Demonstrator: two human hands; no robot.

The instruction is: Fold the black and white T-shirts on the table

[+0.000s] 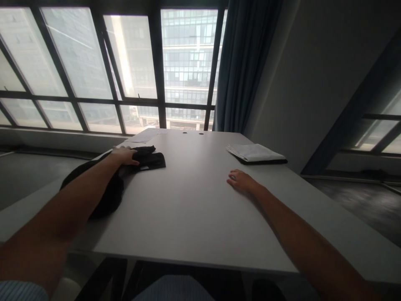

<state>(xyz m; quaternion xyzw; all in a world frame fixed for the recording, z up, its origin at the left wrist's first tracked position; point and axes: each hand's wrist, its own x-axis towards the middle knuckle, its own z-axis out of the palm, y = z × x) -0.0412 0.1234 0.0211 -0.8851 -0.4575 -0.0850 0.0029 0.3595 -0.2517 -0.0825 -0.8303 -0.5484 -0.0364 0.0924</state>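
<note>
My left hand (124, 155) reaches to the left side of the white table (188, 209) and grips a black cloth item (108, 198). My thumb lies on its near side and the other fingers are partly hidden. The item's folded, flat end (153, 161) points right and carries a small white mark; its rounded bulk lies under my forearm. My right hand (240, 180) rests on the tabletop with loosely curled fingers and a gap between thumb and forefinger. Nothing shows in it. Just beyond it lies a folded white cloth (257, 152) on top of something thin and black (266, 161).
Sheets of white paper (147, 135) lie at the table's far left corner. Two small dark round holes (193, 133) sit near the far edge. Behind stand tall windows (189, 58), a blue curtain (244, 62) and a wall (313, 75) at the right.
</note>
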